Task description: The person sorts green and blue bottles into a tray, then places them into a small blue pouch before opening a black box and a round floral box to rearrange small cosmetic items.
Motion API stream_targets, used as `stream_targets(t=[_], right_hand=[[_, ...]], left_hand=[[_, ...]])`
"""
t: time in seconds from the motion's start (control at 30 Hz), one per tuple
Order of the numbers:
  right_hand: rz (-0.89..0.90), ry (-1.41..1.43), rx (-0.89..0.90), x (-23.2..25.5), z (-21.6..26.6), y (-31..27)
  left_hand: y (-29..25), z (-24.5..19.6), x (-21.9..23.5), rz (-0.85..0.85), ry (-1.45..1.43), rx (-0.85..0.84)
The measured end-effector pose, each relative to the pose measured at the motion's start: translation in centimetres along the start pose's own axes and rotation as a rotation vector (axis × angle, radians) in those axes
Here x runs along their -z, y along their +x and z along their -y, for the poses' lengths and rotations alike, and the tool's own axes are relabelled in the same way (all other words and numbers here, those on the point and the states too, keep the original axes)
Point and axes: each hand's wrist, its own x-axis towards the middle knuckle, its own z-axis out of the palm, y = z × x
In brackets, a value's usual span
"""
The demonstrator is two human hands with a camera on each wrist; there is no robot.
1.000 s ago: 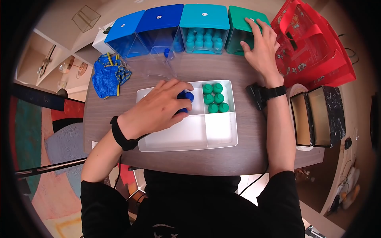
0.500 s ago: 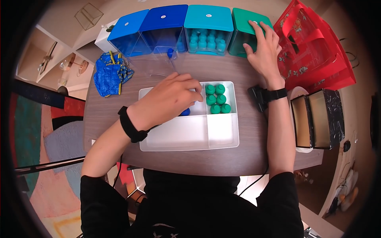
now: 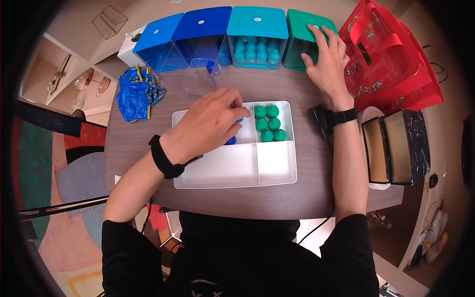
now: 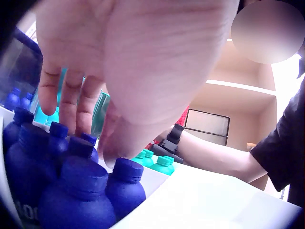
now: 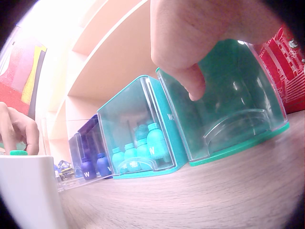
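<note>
Over the upper left compartment of the white tray hovers my left hand, fingers loosely bent and pointing down among several dark blue bottles. Its thumb tip lies close by the caps, and nothing shows gripped between the fingers. The upper right compartment holds several green bottles. My right hand rests on the lid of the green box, fingers spread, with the thumb against its clear front; no bottles show inside.
Beside the green box stand a turquoise box of turquoise bottles, a dark blue box and a lighter blue box. A clear open front juts over the table. A red bag, black box and blue folded bag flank them.
My left hand lifted and shifted right from the blue bottles, its fingers loosening, then drew back slightly left. The right hand stays on the green box.
</note>
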Motion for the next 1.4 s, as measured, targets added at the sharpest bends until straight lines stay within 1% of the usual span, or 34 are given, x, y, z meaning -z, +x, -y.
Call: stream_targets(t=[0.03, 0.1, 0.2, 0.33, 0.43, 0.5, 0.63, 0.73, 0.8, 0.83, 0.9, 0.93, 1.0, 1.03, 1.1, 1.13, 1.2, 1.33, 1.4], right_hand=[[-0.002, 0.003, 0.002, 0.0, 0.0, 0.0], [-0.003, -0.001, 0.001, 0.0, 0.0, 0.0], [-0.001, -0.007, -0.002, 0.1, 0.1, 0.0], [0.004, -0.012, -0.011, 0.0, 0.1, 0.1], [0.003, -0.012, -0.008, 0.1, 0.1, 0.0], [-0.001, -0.006, -0.003, 0.1, 0.2, 0.1], [0.008, 0.001, -0.01, 0.1, 0.1, 0.0], [0.003, 0.013, -0.004, 0.0, 0.0, 0.0], [0.003, 0.007, -0.005, 0.0, -0.1, 0.1], [0.007, 0.003, -0.003, 0.0, -0.1, 0.0], [0.005, 0.001, -0.004, 0.0, 0.0, 0.0], [0.003, -0.001, -0.003, 0.1, 0.1, 0.0], [-0.001, 0.001, -0.004, 0.0, 0.1, 0.0], [-0.002, 0.0, -0.007, 0.0, 0.1, 0.0], [0.001, 0.007, -0.011, 0.1, 0.2, 0.0], [0.009, 0.01, -0.017, 0.1, 0.2, 0.0], [0.006, 0.013, -0.013, 0.0, 0.2, 0.0], [0.012, 0.005, -0.018, 0.1, 0.2, 0.0], [0.004, 0.005, -0.015, 0.1, 0.2, 0.0]], left_hand=[[-0.1, -0.3, 0.3, 0.0, 0.001, -0.001], [-0.3, -1.0, 1.1, 0.061, -0.088, -0.018], [-0.8, -1.5, 0.9, 0.107, -0.021, -0.026], [-0.9, -1.2, 0.4, 0.11, -0.034, 0.005], [-1.0, -1.2, 0.4, 0.079, -0.03, 0.004], [-0.9, -1.3, 0.5, 0.117, -0.031, 0.017], [-0.7, -1.3, 0.5, 0.124, -0.016, 0.001], [-0.5, -1.9, 1.5, 0.158, -0.031, 0.031], [-0.2, -2.1, 3.1, 0.066, -0.069, 0.023], [0.0, -1.8, 4.2, -0.012, -0.063, 0.01], [1.0, -0.8, 7.2, -0.076, -0.02, 0.054], [1.4, -0.2, 8.5, -0.138, -0.067, 0.093], [2.3, 1.9, 9.7, -0.2, -0.002, 0.2], [2.8, 3.2, 9.8, -0.203, 0.004, 0.199], [3.8, 6.0, 9.0, 0.037, 0.053, 0.38], [4.5, 7.2, 8.4, 0.033, 0.057, 0.38], [5.6, 9.2, 7.1, 0.277, 0.128, 0.443], [7.2, 10.1, 5.1, 0.28, 0.182, 0.469], [7.8, 11.0, 4.1, 0.332, 0.192, 0.5]])
